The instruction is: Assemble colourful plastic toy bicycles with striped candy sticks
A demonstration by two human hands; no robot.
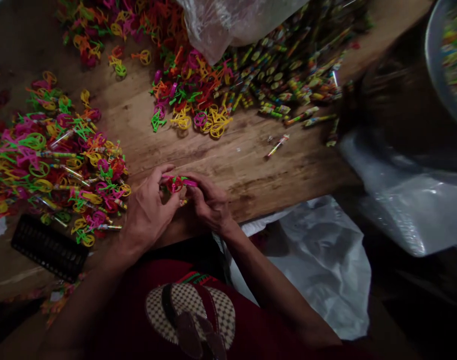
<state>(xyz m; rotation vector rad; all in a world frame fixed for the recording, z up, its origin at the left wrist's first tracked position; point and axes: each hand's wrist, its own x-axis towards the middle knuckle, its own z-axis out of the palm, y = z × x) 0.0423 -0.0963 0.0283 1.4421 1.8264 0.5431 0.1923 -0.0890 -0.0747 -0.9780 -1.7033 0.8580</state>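
Near the front edge of the wooden table (247,170), my two hands meet around a small plastic toy bicycle (174,184) with red, green and pink parts. My left hand (147,212) pinches its left side between thumb and fingers. At its right end, the fingers of my right hand (211,202) are closed on a pink piece (190,183) that touches the red part. Fingers hide some of the toy. To the right, apart from my hands, lies one thin candy-filled tube (277,146).
A heap of toy bicycles and tubes (63,165) spreads at left, beside a black slotted basket (50,247). More bicycle parts (198,90) and wrapped tubes (288,80) lie at the back under clear plastic (236,22). A metal basin (433,60) and white sacks (318,255) are at right.
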